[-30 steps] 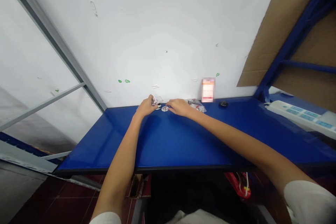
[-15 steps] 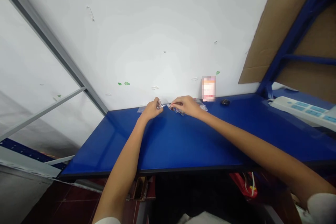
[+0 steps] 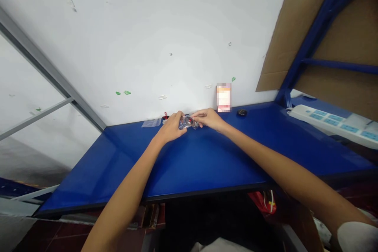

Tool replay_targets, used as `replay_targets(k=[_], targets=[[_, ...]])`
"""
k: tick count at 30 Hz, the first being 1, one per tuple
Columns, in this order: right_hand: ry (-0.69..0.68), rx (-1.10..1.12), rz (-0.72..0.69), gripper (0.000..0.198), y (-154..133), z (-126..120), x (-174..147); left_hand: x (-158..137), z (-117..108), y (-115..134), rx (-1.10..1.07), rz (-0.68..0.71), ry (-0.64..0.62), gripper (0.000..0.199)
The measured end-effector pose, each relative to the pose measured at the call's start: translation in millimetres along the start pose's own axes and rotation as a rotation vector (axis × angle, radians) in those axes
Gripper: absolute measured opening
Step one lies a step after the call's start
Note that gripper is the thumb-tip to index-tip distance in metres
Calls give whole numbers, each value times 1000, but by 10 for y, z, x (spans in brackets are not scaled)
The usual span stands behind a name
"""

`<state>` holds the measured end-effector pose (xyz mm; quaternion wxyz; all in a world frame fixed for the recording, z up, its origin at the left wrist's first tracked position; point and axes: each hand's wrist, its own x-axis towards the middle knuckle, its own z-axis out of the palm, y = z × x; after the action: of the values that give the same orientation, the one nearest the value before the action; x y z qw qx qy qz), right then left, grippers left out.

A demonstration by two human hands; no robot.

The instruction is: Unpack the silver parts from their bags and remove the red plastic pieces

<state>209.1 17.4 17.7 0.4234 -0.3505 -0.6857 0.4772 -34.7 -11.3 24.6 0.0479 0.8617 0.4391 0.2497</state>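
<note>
Near the back edge of the blue table, a small clear plastic bag (image 3: 188,122) with something dark and red in it is held between my hands. My left hand (image 3: 172,128) is closed around the bag's left side, thumb in front. On the other side, my right hand (image 3: 209,119) pinches the bag's right end between thumb and fingers. What exactly the bag contains is too small to make out. Just behind my left hand lies a small dark thing with a red loop (image 3: 165,116), partly hidden. A flat clear bag (image 3: 151,123) lies to its left.
A blurred upright card or box (image 3: 223,97) leans on the white wall. Right of it sits a small black object (image 3: 242,112). A white power strip (image 3: 333,124) lies at the right, by the blue metal frame (image 3: 308,43). The table's front edge (image 3: 206,191) is dark.
My view has turned right, so things appear further left. My hands have come closer together, and the bag between them now shows more fully, with red inside.
</note>
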Motion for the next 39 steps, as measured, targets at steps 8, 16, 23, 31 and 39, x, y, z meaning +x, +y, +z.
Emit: replay_targets(k=[8,16,23,31,39], targets=[[-13,32,141,25,-80,-17,-40,24,56,9,-8,30,21,34],[-16,-136,2,25,4,40,-35,23,221,27,-117,-117,60,41],[90,-319,-108,14,19,30,-34,7,234,72,-135,-57,113,45],[178,-283,-61,16,9,81,-33,17,266,96,-27,26,109,51],[222,-281,-89,12,-88,135,-88,21,279,75,-50,20,137,49]])
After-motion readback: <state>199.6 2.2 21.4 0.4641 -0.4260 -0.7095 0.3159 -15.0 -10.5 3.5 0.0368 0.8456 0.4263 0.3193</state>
